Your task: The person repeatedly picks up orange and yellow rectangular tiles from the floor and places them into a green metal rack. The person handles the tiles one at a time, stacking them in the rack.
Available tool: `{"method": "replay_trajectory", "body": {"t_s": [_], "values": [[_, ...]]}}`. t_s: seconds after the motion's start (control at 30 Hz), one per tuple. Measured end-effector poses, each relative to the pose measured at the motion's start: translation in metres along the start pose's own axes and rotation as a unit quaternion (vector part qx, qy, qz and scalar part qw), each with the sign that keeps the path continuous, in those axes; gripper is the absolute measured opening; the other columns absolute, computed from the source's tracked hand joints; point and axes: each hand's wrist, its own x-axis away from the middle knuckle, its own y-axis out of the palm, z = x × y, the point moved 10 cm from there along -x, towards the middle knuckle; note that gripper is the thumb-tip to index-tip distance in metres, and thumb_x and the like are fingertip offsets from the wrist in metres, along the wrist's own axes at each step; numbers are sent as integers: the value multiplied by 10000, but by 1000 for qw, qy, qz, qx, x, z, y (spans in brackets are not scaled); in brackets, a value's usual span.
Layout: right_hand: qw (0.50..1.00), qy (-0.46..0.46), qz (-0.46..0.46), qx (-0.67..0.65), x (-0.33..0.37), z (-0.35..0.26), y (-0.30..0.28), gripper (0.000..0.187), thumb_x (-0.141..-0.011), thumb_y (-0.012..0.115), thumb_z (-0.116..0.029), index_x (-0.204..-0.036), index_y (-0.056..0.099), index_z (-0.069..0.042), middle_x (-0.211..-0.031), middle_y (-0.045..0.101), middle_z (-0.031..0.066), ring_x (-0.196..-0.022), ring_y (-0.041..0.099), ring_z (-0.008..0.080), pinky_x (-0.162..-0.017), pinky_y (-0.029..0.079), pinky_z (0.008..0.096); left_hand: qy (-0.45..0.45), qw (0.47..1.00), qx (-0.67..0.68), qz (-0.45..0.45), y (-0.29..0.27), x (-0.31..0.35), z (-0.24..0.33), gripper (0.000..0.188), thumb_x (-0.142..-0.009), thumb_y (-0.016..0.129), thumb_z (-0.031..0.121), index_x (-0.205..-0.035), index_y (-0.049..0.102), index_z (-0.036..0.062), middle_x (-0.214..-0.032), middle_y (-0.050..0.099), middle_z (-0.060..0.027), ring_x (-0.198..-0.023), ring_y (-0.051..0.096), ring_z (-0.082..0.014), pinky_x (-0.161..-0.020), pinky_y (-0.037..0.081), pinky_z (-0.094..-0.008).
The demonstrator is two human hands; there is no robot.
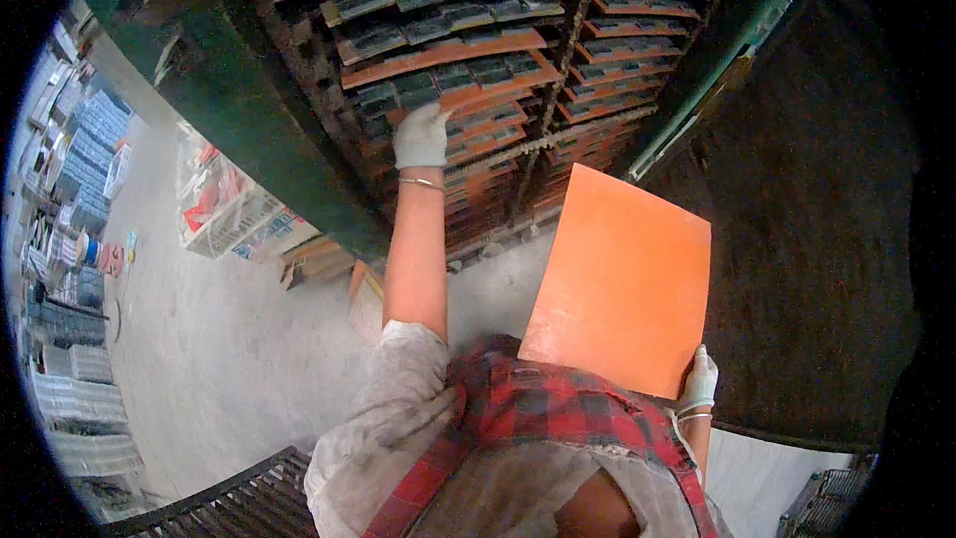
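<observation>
Orange board (622, 284), bare on its visible face, is at the person's right, gripped near its lower right corner by the gloved right hand (700, 379). Up at the rack (572, 35), the gloved left hand (421, 137) is at a layer of dark pieces (418, 90); its fingertips are partly hidden, so I cannot tell whether they are closed. The step seems to be reaching into the rack; the next move likely calls for a sure left-hand hold, with the right keeping its board clear.
</observation>
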Motion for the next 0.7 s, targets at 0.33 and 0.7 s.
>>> {"method": "replay_trajectory", "body": {"t_s": [0.33, 0.7], "values": [[998, 41, -8, 45, -23, 43, 0, 295, -812, 408, -241, -767, 526, 25, -691, 510, 39, -586, 457, 125, -523, 379, 272, 157, 914, -357, -108, -17, 21, 44, 307, -810, 338, 213, -1087, 463, 250, -1138, 443, -35, -1001, 446, -205, -844, 343, -368], [960, 199, 49, 189, 18, 245, -48, 343, -779, 415, -302, -887, 536, 1, -857, 537, 115, -770, 509, 205, -639, 409, 322, 296, 863, -377, -158, 7, -27, 34, 372, -806, 366, 306, -1118, 402, 105, -1152, 391, -101, -1054, 373, -238, -877, 306, -329]]}}
